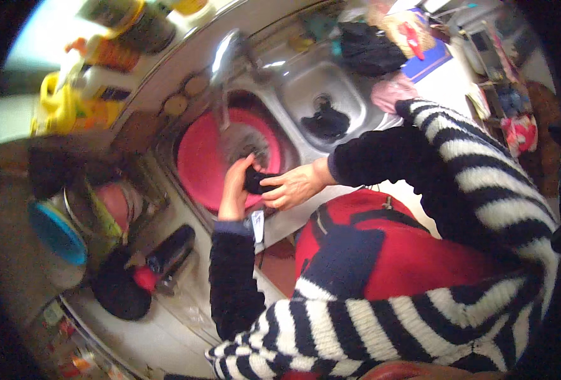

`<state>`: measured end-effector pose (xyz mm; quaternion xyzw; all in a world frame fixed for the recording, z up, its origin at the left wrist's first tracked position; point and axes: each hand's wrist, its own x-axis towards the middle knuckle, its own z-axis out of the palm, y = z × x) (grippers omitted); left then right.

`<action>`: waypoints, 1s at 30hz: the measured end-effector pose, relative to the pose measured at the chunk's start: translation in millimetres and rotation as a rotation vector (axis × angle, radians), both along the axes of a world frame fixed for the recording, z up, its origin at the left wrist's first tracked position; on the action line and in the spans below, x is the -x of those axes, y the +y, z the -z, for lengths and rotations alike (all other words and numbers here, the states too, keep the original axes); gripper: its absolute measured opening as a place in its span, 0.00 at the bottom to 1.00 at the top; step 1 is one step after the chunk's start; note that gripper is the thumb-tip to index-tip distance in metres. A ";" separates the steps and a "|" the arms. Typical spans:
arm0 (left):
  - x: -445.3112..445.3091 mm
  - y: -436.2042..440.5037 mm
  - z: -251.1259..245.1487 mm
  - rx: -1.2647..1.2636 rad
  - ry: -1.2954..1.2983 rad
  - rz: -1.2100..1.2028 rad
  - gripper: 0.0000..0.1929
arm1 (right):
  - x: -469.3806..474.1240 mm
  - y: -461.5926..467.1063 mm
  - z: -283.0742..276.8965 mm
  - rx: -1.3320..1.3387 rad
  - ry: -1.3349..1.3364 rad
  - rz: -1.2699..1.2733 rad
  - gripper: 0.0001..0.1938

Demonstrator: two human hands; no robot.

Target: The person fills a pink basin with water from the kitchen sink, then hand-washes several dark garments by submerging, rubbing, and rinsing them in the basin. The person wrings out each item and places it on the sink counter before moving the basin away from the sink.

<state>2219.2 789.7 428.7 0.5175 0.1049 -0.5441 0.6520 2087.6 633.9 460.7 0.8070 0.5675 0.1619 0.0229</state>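
Observation:
Both of my hands grip a wet-looking black cloth (257, 182) above the near right rim of a pink plastic basin (195, 161). My left hand (235, 185) has it from the left side, with the thumb up. From the right, the fingers of my right hand (292, 185) press against it. Water runs from a chrome faucet (225, 52) into the basin, which sits in the left sink bowl. Another black cloth (327, 122) lies in the right steel sink bowl (299, 90), near its drain. What kind of cloth each is, I cannot tell.
Bottles and a yellow jug (59, 104) line the ledge behind the sink. Dishes with a blue bowl (59, 232) stand left, near a black hair-dryer-like object (171, 247). Black fabric (370, 50) and a pink cloth (394, 92) lie on the right counter.

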 end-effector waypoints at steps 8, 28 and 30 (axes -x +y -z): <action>68.0 -35.1 -33.9 0.242 0.091 -0.133 0.16 | 88.5 -73.9 -66.0 -0.902 0.870 1.154 0.32; 124.5 -81.2 -54.4 -0.040 -0.255 0.269 0.20 | 307.4 -268.4 -58.8 -0.460 0.636 1.733 0.25; 118.5 -56.1 -39.0 -0.104 -0.287 0.199 0.20 | 312.9 -262.7 -50.0 -0.555 0.628 1.703 0.28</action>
